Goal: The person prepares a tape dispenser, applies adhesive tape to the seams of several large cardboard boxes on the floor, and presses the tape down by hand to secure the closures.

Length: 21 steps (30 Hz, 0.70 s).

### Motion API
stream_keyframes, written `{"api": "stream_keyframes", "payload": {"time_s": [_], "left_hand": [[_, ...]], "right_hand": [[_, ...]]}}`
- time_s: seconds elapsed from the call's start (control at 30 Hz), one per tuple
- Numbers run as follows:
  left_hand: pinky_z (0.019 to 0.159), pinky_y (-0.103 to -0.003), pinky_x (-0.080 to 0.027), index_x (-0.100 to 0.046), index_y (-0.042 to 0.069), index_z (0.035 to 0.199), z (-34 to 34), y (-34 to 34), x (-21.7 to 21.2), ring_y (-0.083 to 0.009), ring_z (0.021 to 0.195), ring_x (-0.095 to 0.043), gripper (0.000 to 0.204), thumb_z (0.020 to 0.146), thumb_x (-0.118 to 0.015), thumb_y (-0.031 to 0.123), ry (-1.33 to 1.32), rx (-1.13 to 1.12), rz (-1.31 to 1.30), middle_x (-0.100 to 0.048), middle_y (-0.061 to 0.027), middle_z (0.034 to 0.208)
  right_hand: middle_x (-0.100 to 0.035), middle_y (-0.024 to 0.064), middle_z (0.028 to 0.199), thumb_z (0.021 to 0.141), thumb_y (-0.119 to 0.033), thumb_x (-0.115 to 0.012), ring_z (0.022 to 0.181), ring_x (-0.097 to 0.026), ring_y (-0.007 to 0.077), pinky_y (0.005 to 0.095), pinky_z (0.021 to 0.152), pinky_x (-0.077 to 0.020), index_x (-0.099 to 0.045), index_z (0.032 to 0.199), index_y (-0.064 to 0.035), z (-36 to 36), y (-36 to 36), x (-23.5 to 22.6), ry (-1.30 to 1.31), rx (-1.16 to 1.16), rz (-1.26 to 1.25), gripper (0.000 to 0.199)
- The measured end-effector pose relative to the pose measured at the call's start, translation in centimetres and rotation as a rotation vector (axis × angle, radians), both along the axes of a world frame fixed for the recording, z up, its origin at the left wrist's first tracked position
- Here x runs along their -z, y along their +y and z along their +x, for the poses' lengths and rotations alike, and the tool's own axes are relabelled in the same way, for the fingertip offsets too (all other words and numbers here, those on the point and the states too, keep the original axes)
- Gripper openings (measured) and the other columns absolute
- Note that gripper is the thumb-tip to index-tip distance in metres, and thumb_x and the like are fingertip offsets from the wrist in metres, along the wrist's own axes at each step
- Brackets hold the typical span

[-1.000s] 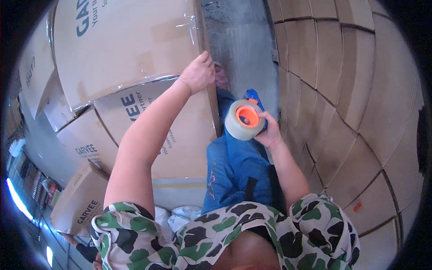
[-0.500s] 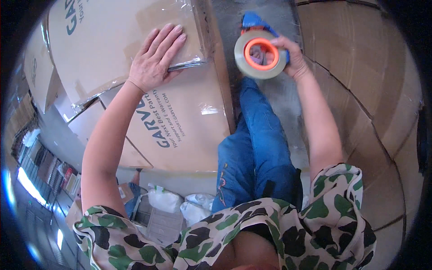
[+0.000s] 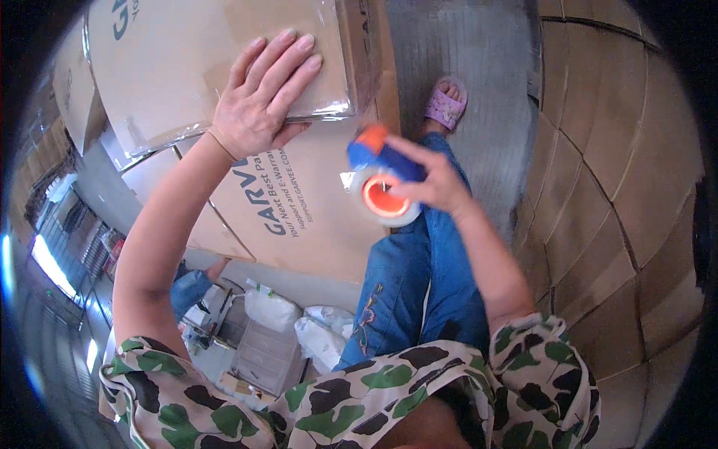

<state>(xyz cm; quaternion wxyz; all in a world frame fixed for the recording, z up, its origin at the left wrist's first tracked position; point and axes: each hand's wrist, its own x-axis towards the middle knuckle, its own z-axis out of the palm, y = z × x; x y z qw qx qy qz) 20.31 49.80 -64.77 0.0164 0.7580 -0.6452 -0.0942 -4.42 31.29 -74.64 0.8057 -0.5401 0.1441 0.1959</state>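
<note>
My left hand [image 3: 262,101] lies flat with spread fingers on the upper cardboard box [image 3: 179,67], near its front right corner. Clear tape glints along that box's edge. In my right hand [image 3: 437,179] is a blue and orange tape dispenser [image 3: 374,153] with a roll of clear tape on an orange core. The dispenser is slightly blurred, just right of the lower cardboard box [image 3: 329,217], above my jeans. My fingers wrap its blue body; whether tape runs from it to a box I cannot tell.
Stacked cardboard boxes [image 3: 598,150] line the right side. Grey floor [image 3: 486,97] runs between the stacks, with my foot in a pink slipper [image 3: 447,105] on it. White bags [image 3: 273,307] and a grey crate [image 3: 265,359] stand lower left, near another person's leg [image 3: 191,288].
My right hand has brought the tape dispenser left and down toward the boxes and turned it. My left hand stays flat on the upper box. The slippered foot now shows.
</note>
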Motion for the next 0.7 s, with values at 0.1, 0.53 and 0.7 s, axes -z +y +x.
{"api": "stream_keyframes", "payload": {"time_s": [0.1, 0.53, 0.7], "left_hand": [[0.111, -0.048, -0.02, -0.041, 0.001, 0.134, 0.0, -0.8, -0.7, -0.0368, 0.132, -0.035, 0.071, 0.079, -0.055, 0.043, 0.061, -0.021, -0.011, -0.04, -0.0197, 0.139], [0.093, -0.047, -0.037, -0.059, 0.008, 0.117, -10.6, -7.0, 2.7, -0.0328, 0.11, -0.05, 0.048, 0.08, -0.058, 0.038, 0.494, -0.378, 0.072, -0.055, -0.0152, 0.12], [0.081, -0.043, -0.05, -0.065, 0.007, 0.106, -8.3, -8.7, 2.6, -0.0327, 0.095, -0.063, 0.036, 0.081, -0.056, 0.031, 0.862, -0.381, 0.661, -0.065, -0.0175, 0.104]], "right_hand": [[-0.065, 0.0139, 0.11, 0.062, -0.025, -0.077, 0.102, -0.062, 0.0204, 0.0293, 0.092, -0.0437, -0.057, 0.122, -0.0008, 1.7, 2.9, 0.2, -0.012, -0.005, -0.045, 0.068], [-0.064, 0.0131, 0.107, 0.082, -0.036, -0.063, 0.102, -0.059, 0.0289, 0.0381, 0.092, -0.0445, -0.054, 0.127, -0.0119, 8.2, 8.5, -2.8, -0.261, -0.395, -0.567, 0.052], [-0.063, 0.0153, 0.113, 0.073, -0.03, -0.074, 0.096, -0.063, 0.0227, 0.0363, 0.085, -0.0485, -0.051, 0.131, -0.0088, 3.4, 12.4, -1.4, 0.013, -0.116, 0.043, 0.066]]}}
